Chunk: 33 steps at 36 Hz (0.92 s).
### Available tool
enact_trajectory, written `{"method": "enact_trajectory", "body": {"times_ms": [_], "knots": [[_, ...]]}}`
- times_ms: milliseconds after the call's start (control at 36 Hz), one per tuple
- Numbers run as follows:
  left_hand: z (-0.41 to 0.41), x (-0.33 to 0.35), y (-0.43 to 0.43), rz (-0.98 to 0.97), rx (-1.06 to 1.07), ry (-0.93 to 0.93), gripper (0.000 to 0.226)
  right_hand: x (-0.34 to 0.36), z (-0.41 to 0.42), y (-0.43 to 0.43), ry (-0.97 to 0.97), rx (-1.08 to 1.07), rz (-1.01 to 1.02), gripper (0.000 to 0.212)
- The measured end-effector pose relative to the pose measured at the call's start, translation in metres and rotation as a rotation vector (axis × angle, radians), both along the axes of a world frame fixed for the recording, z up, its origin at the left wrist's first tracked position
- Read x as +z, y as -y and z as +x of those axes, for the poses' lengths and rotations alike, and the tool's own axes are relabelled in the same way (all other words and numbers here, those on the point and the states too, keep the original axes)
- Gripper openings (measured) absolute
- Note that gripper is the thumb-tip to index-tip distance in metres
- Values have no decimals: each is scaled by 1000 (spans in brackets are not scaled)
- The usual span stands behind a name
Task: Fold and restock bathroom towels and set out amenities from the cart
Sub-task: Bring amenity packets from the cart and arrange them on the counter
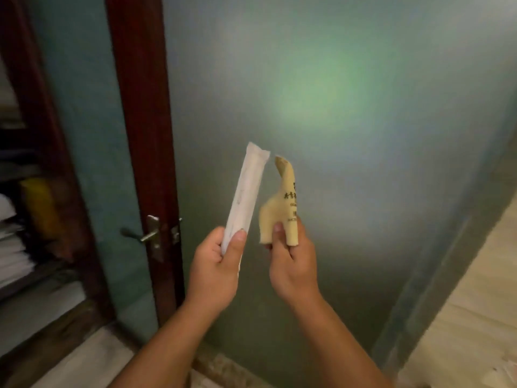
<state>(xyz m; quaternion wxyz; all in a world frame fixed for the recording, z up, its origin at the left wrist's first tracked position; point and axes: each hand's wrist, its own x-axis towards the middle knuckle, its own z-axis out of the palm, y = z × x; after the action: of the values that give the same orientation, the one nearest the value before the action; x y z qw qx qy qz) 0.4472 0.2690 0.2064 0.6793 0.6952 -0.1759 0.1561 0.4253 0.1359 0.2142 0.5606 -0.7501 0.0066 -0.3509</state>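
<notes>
At the far left, blurred shelves [19, 275] hold a white stack [11, 256] and something yellow [39, 203]. This may be the cart, though the blur leaves it unclear whether the stack is towels. Next comes a dark wooden door frame [140, 107] with a metal handle [145, 235]. In front of the glass panel [377, 135] the person's two hands are raised side by side. The left hand [215, 270] is curled round the lower end of a long white packet [246, 191], thumb up along its edge, with the packet standing upright and leaning slightly right. The right hand [293, 270] pinches the bottom of a beige packet [281, 208] printed with dark lettering. It may be two packets held together, but that cannot be told. The tops of the white and beige packets are just beside each other, not clearly touching. At the far right a pale floor [475, 303] shows. As for progress, the amenities are in hand and away from the shelves, but not yet set out: no counter, tray or basin is in view to receive them. No folded towel appears anywhere, so the state of the towel work cannot be judged from here. What is left, at the least, seems to be carrying both packets into the bathroom and placing them.
</notes>
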Motion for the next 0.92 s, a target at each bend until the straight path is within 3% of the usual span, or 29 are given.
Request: {"method": "enact_trajectory", "body": {"times_ms": [167, 278, 417, 639, 750, 917], "knots": [[34, -6, -95, 13, 264, 0, 46, -11, 61, -89, -10, 223, -18, 41], [61, -9, -156, 27, 378, 2, 45, -17, 103, -150, -21, 296, -43, 34], [106, -11, -232, -13, 436, -21, 49, -14, 159, -225, -9, 349, -42, 42], [163, -4, -339, 24, 575, -42, 45, -15, 234, -335, -28, 416, -87, 24], [194, -16, -378, 9, 628, -126, 25, -24, 273, -378, -64, 513, -27, 41], [255, -22, -436, 14, 754, -146, 22, -42, 352, -451, -105, 630, 32, 74]]}}
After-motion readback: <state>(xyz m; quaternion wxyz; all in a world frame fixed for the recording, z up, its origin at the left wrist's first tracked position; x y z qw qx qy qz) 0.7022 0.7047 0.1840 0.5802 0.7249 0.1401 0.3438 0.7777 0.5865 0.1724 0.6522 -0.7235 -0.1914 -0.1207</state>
